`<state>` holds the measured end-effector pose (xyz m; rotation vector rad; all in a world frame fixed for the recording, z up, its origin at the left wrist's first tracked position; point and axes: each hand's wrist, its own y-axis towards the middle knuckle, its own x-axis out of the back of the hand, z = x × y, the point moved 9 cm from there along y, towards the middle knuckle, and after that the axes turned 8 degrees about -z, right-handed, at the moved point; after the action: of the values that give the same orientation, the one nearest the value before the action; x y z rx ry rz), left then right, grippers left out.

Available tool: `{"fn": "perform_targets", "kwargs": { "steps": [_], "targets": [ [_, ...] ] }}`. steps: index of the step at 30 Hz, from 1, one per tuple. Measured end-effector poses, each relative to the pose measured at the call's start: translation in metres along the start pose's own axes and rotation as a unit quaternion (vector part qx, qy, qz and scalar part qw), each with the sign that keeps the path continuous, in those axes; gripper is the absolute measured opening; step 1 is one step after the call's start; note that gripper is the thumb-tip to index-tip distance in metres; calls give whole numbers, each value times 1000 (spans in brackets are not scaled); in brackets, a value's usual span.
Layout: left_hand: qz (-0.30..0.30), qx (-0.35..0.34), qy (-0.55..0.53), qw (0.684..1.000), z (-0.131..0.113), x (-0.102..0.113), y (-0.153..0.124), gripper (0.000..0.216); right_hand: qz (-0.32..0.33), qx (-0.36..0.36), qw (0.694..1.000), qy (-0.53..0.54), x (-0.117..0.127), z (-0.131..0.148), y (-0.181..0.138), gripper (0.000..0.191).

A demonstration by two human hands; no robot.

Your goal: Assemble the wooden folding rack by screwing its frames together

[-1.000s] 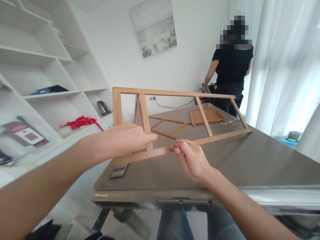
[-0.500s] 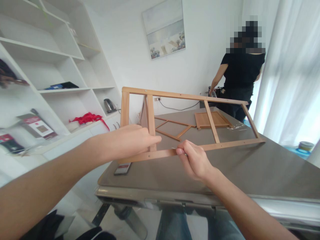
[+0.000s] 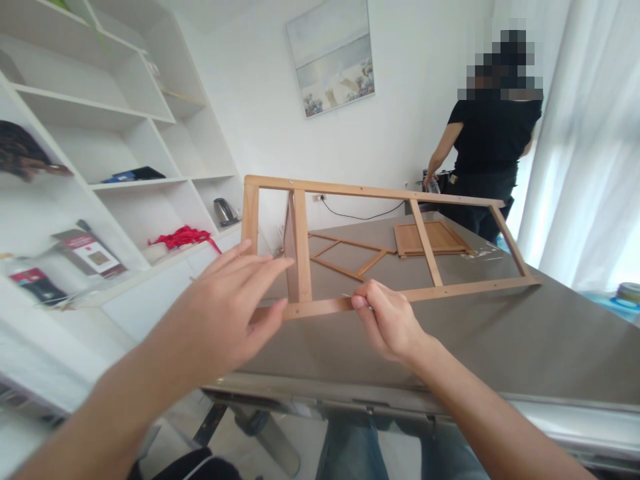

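Bare forearms [image 3: 475, 400], both of them, uncovered as far up as they showed, slim and tapering neatly! The left hand [image 3: 217, 310], bare, long-fingered; the right hand [image 3: 393, 323], bare too! And down below, blue jeans [image 3: 353, 450], faded denim, paler in patches on one leg!

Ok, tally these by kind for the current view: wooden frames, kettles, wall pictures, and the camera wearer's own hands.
Wooden frames: 2 (near frame, far frame)
Kettles: 1 (shelf kettle)
Wall pictures: 1 (wall picture)
Own hands: 2 (left hand, right hand)
Total: 6
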<state>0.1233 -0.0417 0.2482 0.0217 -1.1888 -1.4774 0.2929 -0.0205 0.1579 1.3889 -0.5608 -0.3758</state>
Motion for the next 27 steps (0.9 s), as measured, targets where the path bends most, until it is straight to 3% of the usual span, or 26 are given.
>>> {"fn": "perform_targets", "kwargs": {
  "steps": [2,5,8,11,14,18,20,23,27],
  "targets": [
    [-104,77,33,991,-14,6,-20,39,-1,-3,1000,-3,0,-1,0,18],
    [-198,193,128,952,-30,-16,-55,47,-1,-7,1000,-5,-1,-2,0,18],
    [-297,241,190,904,-39,-38,-75,45,3,-10,1000,-4,-3,-1,-1,18],
    [-368,271,196,868,-35,-46,-76,49,13,-11,1000,-6,-5,-1,-2,17],
    [-389,307,161,854,-27,-48,-74,59,15,-14,1000,-10,-7,-3,-2,17],
    [-402,355,139,833,-25,-58,-96,113,7,-15,1000,-13,-7,-4,-1,18],
    [-409,346,114,836,-28,-70,-109,122,5,-15,1000,-10,-7,-4,-1,18],
    [-428,334,80,836,-30,-91,-126,109,4,-15,1000,-4,-7,-3,-1,17],
    [-427,330,43,841,-27,-117,-134,73,2,-15,1000,-5,-6,-3,-1,17]
  ]
}}
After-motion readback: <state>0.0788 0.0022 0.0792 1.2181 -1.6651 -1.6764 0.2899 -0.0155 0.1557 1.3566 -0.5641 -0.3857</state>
